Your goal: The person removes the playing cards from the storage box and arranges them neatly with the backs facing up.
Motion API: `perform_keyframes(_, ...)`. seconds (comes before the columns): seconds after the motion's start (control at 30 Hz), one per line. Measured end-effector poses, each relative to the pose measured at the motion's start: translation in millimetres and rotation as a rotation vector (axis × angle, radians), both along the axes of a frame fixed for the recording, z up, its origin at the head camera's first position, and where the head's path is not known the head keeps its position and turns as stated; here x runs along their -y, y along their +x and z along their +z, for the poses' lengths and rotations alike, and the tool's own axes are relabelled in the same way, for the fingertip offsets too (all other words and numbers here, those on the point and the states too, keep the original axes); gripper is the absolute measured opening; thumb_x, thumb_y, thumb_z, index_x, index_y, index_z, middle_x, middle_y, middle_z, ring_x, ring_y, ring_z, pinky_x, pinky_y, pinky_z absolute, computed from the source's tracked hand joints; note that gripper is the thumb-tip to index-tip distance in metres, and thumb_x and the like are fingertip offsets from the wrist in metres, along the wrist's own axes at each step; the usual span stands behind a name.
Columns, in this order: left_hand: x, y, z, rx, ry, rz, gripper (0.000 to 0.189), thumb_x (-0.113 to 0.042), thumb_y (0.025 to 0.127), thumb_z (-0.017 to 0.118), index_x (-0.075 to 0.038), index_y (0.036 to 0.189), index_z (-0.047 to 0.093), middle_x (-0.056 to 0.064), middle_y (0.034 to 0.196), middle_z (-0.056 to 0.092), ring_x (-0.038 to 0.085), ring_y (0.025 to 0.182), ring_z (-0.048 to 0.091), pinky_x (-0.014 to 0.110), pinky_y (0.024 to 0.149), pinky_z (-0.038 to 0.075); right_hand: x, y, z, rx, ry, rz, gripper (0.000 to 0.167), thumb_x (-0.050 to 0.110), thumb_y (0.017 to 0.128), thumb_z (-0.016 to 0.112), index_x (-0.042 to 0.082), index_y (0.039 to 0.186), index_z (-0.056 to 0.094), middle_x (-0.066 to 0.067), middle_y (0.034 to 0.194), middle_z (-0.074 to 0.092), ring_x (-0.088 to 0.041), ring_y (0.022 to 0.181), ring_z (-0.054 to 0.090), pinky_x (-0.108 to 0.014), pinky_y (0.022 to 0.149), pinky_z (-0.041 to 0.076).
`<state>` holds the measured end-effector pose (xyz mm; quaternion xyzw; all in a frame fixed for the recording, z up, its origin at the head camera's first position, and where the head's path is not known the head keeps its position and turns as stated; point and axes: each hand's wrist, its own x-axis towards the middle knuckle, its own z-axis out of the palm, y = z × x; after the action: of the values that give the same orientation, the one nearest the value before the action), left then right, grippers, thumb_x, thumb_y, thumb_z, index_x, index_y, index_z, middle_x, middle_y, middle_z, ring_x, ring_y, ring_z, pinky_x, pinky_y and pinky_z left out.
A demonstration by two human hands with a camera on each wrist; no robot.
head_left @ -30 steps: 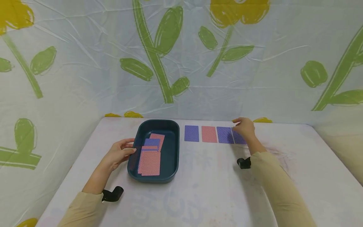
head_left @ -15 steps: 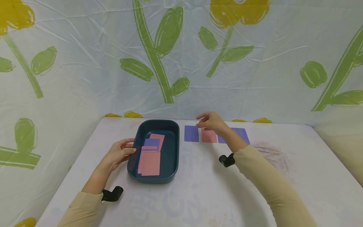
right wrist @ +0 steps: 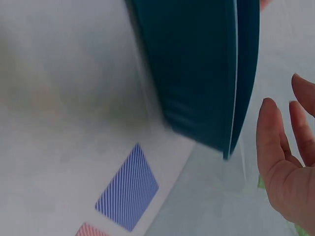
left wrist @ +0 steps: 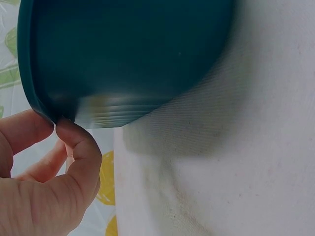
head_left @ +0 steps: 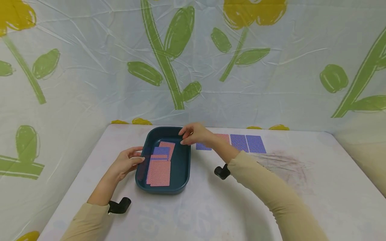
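My left hand (head_left: 126, 163) pinches the left rim of a dark teal tray (head_left: 181, 182); the left wrist view shows thumb and finger meeting on its edge. Inside the tray lie several overlapping playing cards, among them a red-backed card (head_left: 160, 172) and a blue-backed card (head_left: 162, 151). Over the tray's far right rim hovers my right hand (head_left: 196, 134), its fingers loosely bent with nothing between them, as the right wrist view (right wrist: 288, 162) confirms. Beneath the right forearm, a blue-backed card (head_left: 202, 146) lies nearest the tray, partly hidden.
Right of it in the same row are a red-backed card (head_left: 224, 137) and two blue-backed cards, the left one (head_left: 239, 142) close beside the right one (head_left: 255, 144). Behind the white table (head_left: 301, 207) hangs a flower-patterned sheet (head_left: 105, 67).
My right hand has moved left along the row of cards, from its far right end to the tray's right rim. The left hand and the tray have stayed put.
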<state>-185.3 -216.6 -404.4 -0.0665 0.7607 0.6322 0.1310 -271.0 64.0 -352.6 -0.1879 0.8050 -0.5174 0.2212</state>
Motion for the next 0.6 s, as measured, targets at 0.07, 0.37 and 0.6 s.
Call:
perform_keyframes(0.07, -0.3, -0.5, -0.3, 0.003, -0.004, 0.004, 0.054, 0.000, 0.089, 0.057, 0.003, 0.139, 0.036, 0.017, 0.114, 0.046, 0.011, 0.081, 0.053, 0.023, 0.070, 0.047, 8.4, 3.5, -1.8, -0.009, 0.006, 0.043, 0.033, -0.004, 0.076, 0.071, -0.004, 0.108, 0.062, -0.008, 0.082, 0.054, -0.016, 0.072, 0.058, -0.027, 0.069, 0.052)
perform_keyframes(0.37, 1.0, -1.9, -0.8, 0.005, -0.024, 0.000, 0.053, -0.001, 0.090, 0.056, 0.002, 0.139, 0.036, 0.019, 0.117, 0.046, 0.014, 0.085, 0.053, 0.023, 0.073, 0.048, 39.3, 18.5, -17.5, -0.019, 0.046, 0.169, 0.031, -0.008, 0.074, 0.072, -0.006, 0.104, 0.064, -0.007, 0.078, 0.055, -0.014, 0.073, 0.051, -0.023, 0.069, 0.050)
perform_keyframes(0.6, 1.9, -1.6, -0.9, 0.005, -0.032, -0.008, 0.053, -0.003, 0.090, 0.057, 0.001, 0.139, 0.036, 0.019, 0.118, 0.046, 0.014, 0.086, 0.054, 0.024, 0.074, 0.048, 55.6, 28.1, -37.3, -0.121, 0.173, 0.227, 0.031, -0.003, 0.073, 0.075, -0.002, 0.103, 0.067, -0.008, 0.083, 0.058, -0.013, 0.075, 0.050, -0.020, 0.065, 0.046)
